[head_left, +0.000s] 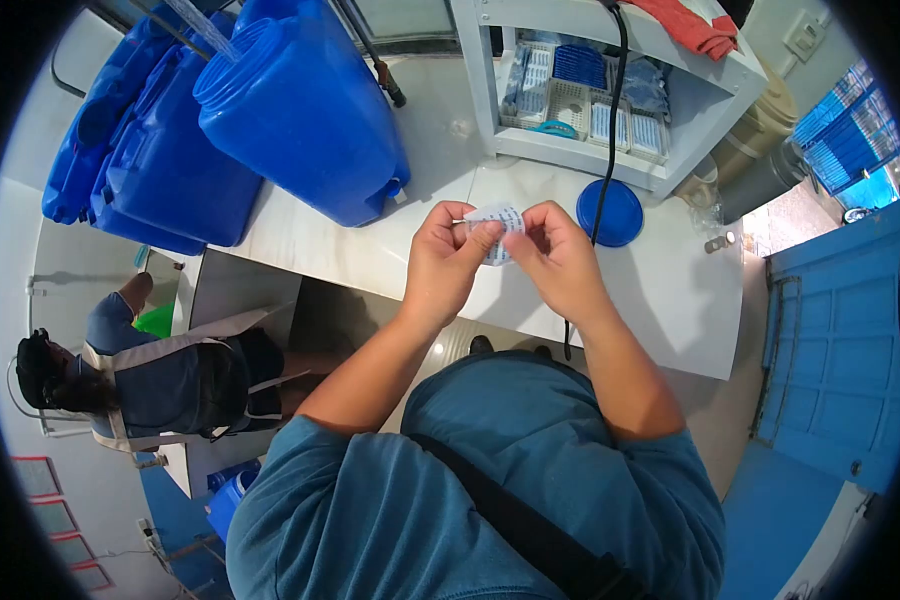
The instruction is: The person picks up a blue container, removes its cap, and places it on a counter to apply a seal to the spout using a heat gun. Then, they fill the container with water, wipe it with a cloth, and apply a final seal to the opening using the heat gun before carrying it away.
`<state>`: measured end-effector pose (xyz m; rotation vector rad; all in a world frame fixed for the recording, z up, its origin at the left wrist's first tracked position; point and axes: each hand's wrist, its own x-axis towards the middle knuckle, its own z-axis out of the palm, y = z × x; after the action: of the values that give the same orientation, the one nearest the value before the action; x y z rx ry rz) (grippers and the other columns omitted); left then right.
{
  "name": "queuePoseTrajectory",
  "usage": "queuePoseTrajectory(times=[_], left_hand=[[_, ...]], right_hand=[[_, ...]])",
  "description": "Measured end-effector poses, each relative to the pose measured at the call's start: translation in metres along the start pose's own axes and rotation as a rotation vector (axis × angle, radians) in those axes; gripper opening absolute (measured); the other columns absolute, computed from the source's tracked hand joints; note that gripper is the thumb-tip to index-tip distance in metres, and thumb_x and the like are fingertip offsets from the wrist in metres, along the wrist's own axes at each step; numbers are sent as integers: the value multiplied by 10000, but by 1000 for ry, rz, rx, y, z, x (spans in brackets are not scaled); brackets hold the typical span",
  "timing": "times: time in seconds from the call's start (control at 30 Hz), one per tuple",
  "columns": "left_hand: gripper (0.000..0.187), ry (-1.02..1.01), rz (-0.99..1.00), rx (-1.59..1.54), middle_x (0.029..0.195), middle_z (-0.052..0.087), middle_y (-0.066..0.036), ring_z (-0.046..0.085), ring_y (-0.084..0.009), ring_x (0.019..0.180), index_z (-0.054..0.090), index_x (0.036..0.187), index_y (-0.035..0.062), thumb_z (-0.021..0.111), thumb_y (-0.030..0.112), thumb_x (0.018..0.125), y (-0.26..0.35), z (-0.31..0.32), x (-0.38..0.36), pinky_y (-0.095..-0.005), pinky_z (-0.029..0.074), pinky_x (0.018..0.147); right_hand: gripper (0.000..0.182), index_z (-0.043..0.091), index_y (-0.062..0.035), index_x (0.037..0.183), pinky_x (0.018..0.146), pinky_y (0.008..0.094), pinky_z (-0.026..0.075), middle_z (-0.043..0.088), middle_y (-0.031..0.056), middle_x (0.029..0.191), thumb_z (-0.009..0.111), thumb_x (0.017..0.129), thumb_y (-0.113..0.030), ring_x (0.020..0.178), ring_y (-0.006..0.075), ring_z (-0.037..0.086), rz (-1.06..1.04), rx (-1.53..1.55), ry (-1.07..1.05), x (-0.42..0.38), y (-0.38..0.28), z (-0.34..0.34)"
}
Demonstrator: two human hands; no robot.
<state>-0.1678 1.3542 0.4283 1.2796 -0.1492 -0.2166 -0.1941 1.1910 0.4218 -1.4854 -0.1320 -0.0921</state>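
Observation:
A small white printed sheet [498,220], its tiny text too small to read, is pinched between both hands above the white counter. My left hand [444,262] grips its left side with thumb and fingers. On the right side, my right hand [558,262] has its thumb and fingertips closed on the same sheet. Just right of that hand, a round blue lid [620,215] lies on the counter with a black cord [611,130] hanging across it. A large blue jug [305,120] stands tilted at the left, a clear stream or tube at its mouth.
More blue jugs [175,180] crowd the counter [670,300] at the left. Ahead stands a white shelf [560,152] holding baskets of packets. Another person [180,385] is at the lower left. A blue door [835,340] is at the right.

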Motion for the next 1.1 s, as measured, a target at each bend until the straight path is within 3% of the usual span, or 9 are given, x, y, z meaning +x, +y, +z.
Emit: queuePoseTrajectory(times=[0.27, 0.53, 0.73, 0.77, 0.8, 0.83, 0.9, 1.0, 1.1], left_hand=[[253, -48, 180, 32, 1073, 671, -143, 622, -120, 951, 412, 1185, 13, 566, 21, 983, 2, -8, 4, -277, 528, 807], [177, 130, -269, -89, 1038, 659, -44, 619, -119, 953, 580, 1134, 55, 591, 160, 992, 12, -22, 1, -295, 532, 810], [199, 526, -181, -72, 1086, 621, -14, 606, -134, 955, 525, 1081, 110, 611, 245, 961, -23, -73, 4, -335, 489, 867], [254, 563, -139, -65, 1078, 591, -21, 599, -142, 942, 514, 1103, 103, 644, 247, 938, -32, -84, 3, -316, 492, 822], [252, 638, -141, -35, 1082, 586, -23, 585, -130, 954, 511, 1121, 102, 629, 242, 947, -39, -91, 3, -308, 494, 818], [251, 710, -140, -4, 1086, 582, -25, 571, -118, 966, 507, 1139, 102, 614, 237, 956, -45, -96, 6, -301, 495, 813], [290, 805, -131, 27, 1068, 560, -28, 559, -108, 950, 503, 1157, 87, 628, 246, 950, -58, -108, 15, -283, 501, 769], [343, 877, -33, -5, 991, 553, -18, 550, -109, 856, 512, 1096, 89, 715, 254, 875, -77, -123, 33, -269, 485, 709], [338, 942, 50, -28, 967, 556, -28, 535, -111, 795, 514, 1067, 87, 728, 253, 865, -79, -120, 46, -254, 477, 646]], right_hand=[[187, 621, 1, 998, 776, 238, 465, 649, 8, 933, 666, 967, -178, 854, 73, 563, 90, 257, -14, 9, -9, -10], [289, 619, -13, 978, 833, 296, 468, 623, 66, 1091, 738, 905, -265, 968, 129, 560, 192, -36, -157, 39, 9, 0], [432, 608, -70, 1062, 787, 416, 506, 637, 105, 970, 796, 824, -377, 881, 250, 614, -802, -911, 415, 137, -144, -37], [441, 616, -37, 1133, 744, 372, 528, 654, 100, 944, 734, 887, -383, 840, 236, 620, -684, -1086, 403, 159, -181, -53], [515, 610, 43, 1193, 884, 451, 518, 683, 248, 1100, 653, 887, -369, 1008, 374, 668, -258, -935, 286, 162, -224, -51], [588, 642, 58, 1092, 721, 439, 556, 702, 259, 963, 604, 918, -502, 809, 386, 696, -472, -1272, 594, 218, -197, -82], [532, 652, 20, 1095, 672, 385, 557, 717, 205, 956, 600, 935, -485, 742, 284, 699, 81, -1112, 245, 269, -211, -108], [457, 666, -27, 1110, 593, 341, 533, 717, 136, 906, 618, 940, -449, 658, 191, 655, 130, -473, 95, 282, -176, -107], [358, 676, -87, 1105, 514, 294, 480, 696, 67, 851, 691, 905, -385, 610, 134, 601, 147, -448, 221, 277, -172, -101]])
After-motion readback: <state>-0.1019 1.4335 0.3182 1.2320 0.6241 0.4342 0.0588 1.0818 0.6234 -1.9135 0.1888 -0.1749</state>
